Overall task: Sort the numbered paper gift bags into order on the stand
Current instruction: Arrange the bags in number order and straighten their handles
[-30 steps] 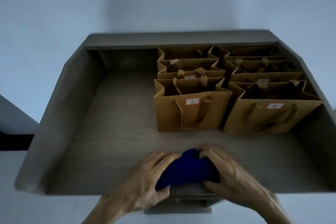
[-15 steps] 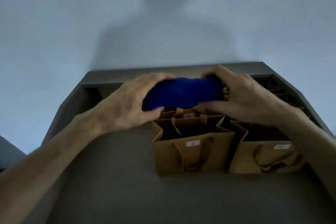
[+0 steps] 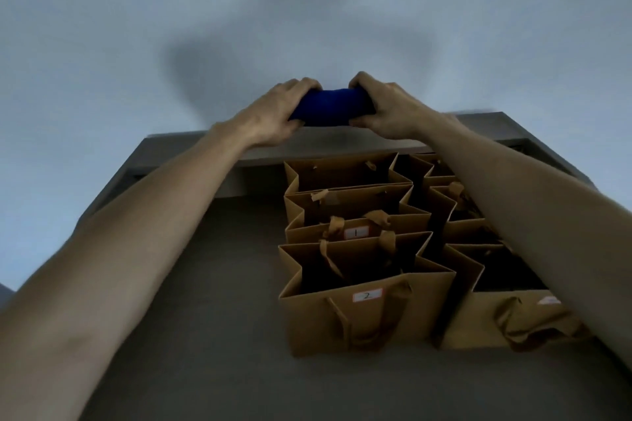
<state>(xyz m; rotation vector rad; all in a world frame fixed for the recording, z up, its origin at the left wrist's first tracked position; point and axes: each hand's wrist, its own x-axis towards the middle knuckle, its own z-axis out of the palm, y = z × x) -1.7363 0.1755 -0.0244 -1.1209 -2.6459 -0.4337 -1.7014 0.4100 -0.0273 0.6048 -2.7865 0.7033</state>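
Two hands, left hand (image 3: pixel 273 113) and right hand (image 3: pixel 386 109), fingers curled round a blue bundle (image 3: pixel 330 107), lying crosswise above the stand's (image 3: pixel 191 284) back edge, beyond the bags (image 3: pixel 366 314); moments ago it hovered over them.

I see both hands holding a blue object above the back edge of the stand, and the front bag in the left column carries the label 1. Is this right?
Not quite. The label is wrong: in the head view the front bag in the left column is marked 2; the label 1 sits on the bag behind it. The rest holds: the left hand and right hand hold the blue object above the stand's back edge.
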